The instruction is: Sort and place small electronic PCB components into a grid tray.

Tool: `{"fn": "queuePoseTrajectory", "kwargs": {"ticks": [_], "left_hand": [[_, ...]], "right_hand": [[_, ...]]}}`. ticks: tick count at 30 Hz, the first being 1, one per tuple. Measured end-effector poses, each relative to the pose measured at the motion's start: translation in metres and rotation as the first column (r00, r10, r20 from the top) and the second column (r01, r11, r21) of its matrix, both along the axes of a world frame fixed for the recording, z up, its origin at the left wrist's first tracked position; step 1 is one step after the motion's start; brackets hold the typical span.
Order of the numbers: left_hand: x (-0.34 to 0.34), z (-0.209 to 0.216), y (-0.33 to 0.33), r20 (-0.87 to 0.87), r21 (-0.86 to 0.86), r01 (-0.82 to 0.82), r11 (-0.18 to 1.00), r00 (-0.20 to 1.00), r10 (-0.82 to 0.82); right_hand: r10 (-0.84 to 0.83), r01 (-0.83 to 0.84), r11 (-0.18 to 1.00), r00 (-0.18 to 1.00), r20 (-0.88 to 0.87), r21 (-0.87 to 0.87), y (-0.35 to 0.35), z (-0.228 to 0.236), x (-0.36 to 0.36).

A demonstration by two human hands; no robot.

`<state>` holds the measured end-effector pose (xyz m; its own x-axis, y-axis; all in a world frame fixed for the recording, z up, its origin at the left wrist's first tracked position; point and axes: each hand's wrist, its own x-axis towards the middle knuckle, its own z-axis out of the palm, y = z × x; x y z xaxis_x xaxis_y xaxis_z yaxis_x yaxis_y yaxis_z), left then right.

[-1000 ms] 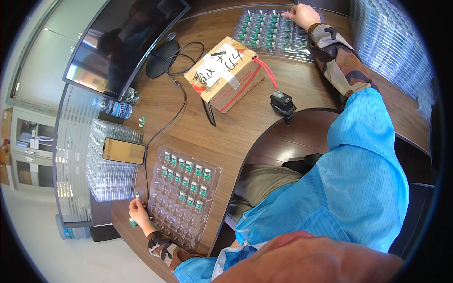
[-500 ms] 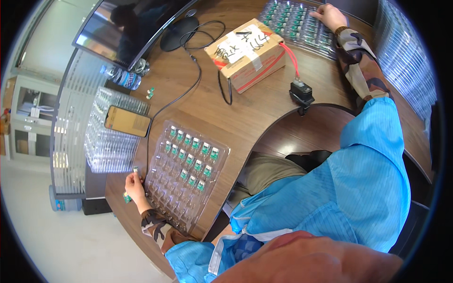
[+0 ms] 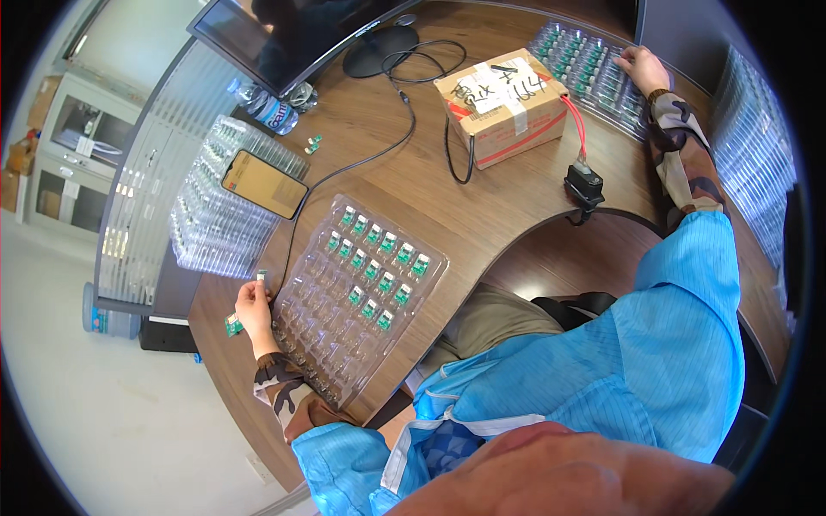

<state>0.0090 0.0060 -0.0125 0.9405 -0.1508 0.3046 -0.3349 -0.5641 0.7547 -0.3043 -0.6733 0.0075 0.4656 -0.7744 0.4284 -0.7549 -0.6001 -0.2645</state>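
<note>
My left hand [image 3: 253, 311] is closed in a pinch on a small green circuit board [image 3: 261, 276] with a pale end, held upright beside the near tray. That clear plastic tray [image 3: 320, 297] has several green boards in its far and right pockets; many pockets toward my left forearm hold none. Another green board [image 3: 233, 324] lies on the desk left of my left hand. Far right, my right hand [image 3: 645, 72] has its fingers bent together at the right side of a second clear tray [image 3: 635, 129] with rows of green boards. What its fingertips hold, if anything, is hidden.
A cardboard box [image 3: 508, 107] with red wires to a black switch [image 3: 584, 185] stands between the trays. A phone [image 3: 265, 184] lies on stacked clear trays [image 3: 215, 224]. More trays [image 3: 757, 138] rise at right. A black cable [image 3: 353, 168] crosses the desk below the monitor [image 3: 297, 34].
The whole view has shifted, so the desk things sit further right in the picture. My left hand still pinches the board beside the near tray; my right hand stays at the far tray.
</note>
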Motion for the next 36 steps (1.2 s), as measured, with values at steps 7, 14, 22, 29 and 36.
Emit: {"fn": "queuePoseTrajectory", "kwargs": {"ticks": [7,14,22,29,36], "left_hand": [[0.005,-0.004,0.010,0.040,0.081,-0.022,0.996,0.999,0.019],[0.003,0.005,-0.008,0.072,0.144,-0.058,0.988,0.996,0.048],[-0.001,-0.001,0.001,0.074,0.154,-0.131,0.979,0.990,0.120],[-0.001,0.003,-0.004,0.121,0.185,-0.145,0.972,0.985,0.124],[-0.004,0.004,-0.007,0.119,0.197,-0.152,0.968,0.984,0.131]], "right_hand": [[0.060,-0.068,0.996,0.988,0.140,0.051,-0.005,0.009,0.011],[0.493,-0.515,0.847,0.663,0.564,-0.134,0.073,0.048,0.021],[0.920,-0.885,0.301,0.172,0.352,-0.356,0.303,0.076,0.040],[0.879,-0.996,-0.031,-0.068,0.472,-0.086,0.373,0.027,0.135],[0.920,-0.994,0.020,-0.024,0.392,-0.109,0.374,-0.011,0.211]]}}
